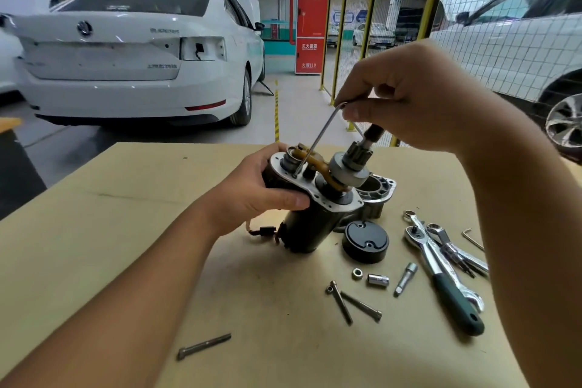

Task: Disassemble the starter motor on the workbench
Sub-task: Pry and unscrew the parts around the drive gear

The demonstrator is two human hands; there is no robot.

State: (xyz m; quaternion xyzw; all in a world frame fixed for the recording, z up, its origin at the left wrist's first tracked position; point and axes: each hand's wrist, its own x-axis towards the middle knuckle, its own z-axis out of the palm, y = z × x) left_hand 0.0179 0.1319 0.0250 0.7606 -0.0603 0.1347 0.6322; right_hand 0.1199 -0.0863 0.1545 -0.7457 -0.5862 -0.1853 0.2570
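The black starter motor (310, 224) stands tilted on the workbench (110, 246), its silver flange plate, brass-coloured lever and pinion gear facing up. My left hand (261, 190) grips its upper body from the left. My right hand (406, 98) pinches the short arm of a hex key (318, 138) above the motor. The key's long end sits in a screw on the flange plate. A detached silver nose housing (379, 192) lies behind the motor. A black end cap (365, 241) lies to its right.
Right of the motor lie a green-handled ratchet (447, 287), wrenches (453, 249) and a second hex key (472, 238). Near the front are a socket (377, 280), an extension bar (406, 279), a nut (356, 273) and long bolts (352, 304), one (203, 346) apart. Cars stand beyond the bench.
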